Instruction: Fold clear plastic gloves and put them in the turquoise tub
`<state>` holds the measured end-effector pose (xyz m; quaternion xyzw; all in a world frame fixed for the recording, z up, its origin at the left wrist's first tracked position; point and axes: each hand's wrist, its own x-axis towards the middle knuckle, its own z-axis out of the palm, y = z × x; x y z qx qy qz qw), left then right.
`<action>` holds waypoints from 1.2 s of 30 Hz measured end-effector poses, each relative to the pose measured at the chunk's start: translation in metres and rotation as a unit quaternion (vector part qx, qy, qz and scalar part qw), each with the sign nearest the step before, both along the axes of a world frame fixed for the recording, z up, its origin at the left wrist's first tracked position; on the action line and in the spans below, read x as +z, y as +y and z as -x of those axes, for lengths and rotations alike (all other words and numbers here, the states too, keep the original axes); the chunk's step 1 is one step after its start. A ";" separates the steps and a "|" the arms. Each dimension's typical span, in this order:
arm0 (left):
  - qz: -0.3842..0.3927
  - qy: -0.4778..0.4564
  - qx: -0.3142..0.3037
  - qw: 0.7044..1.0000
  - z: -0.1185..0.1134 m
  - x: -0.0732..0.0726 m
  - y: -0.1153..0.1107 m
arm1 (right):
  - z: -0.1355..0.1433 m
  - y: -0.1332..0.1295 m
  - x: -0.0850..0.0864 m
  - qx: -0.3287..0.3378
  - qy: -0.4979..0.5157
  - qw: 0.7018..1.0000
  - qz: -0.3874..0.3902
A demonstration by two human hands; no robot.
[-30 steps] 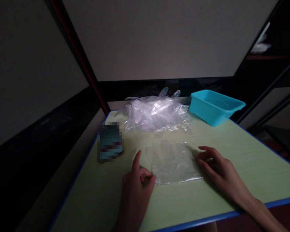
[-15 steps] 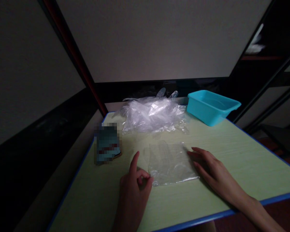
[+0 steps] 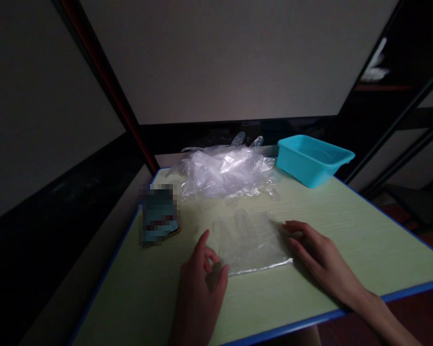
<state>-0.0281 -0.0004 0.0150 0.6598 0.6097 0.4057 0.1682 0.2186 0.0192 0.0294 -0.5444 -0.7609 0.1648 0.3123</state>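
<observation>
A clear disposable plastic glove [image 3: 254, 247] lies flat on the table between my hands, its finger shapes pointing away from me and its cuff edge towards me. My left hand [image 3: 202, 283] is at the glove's left side, thumb and fingers apart, the thumb tip close to the cuff corner. To the right of the glove, my right hand [image 3: 315, 252] hovers or rests with thumb and fingers parted, holding nothing. Beyond the glove sits a heaped pile of clear plastic gloves [image 3: 227, 173].
A turquoise plastic basin [image 3: 310, 161] stands at the table's back right. A pixelated, phone-like flat object [image 3: 160, 216] lies at the left edge. The pale green table [image 3: 361, 240] has a blue rim, and a light panel [image 3: 231, 62] rises behind it.
My left thumb and fingers have parted from their pinch at the glove's cuff corner. The glove's left finger shapes have spread out more. My right hand stays beside the glove.
</observation>
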 end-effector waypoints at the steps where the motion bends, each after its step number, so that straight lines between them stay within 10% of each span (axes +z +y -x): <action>1: -0.017 0.022 0.002 1.000 -0.001 0.000 -0.001 | -0.001 0.000 0.000 -0.012 0.028 1.000 0.007; 14: -0.012 0.286 -0.258 0.923 -0.008 0.008 -0.011 | 0.005 -0.002 0.006 -0.006 0.128 0.990 0.057; 24: -0.004 0.298 -0.274 0.914 -0.007 0.005 -0.009 | 0.030 -0.041 0.003 0.222 -0.232 0.946 -0.040; 36: 0.009 0.321 -0.238 0.917 0.015 0.003 -0.013 | -0.009 -0.050 -0.015 0.166 -0.279 0.945 -0.049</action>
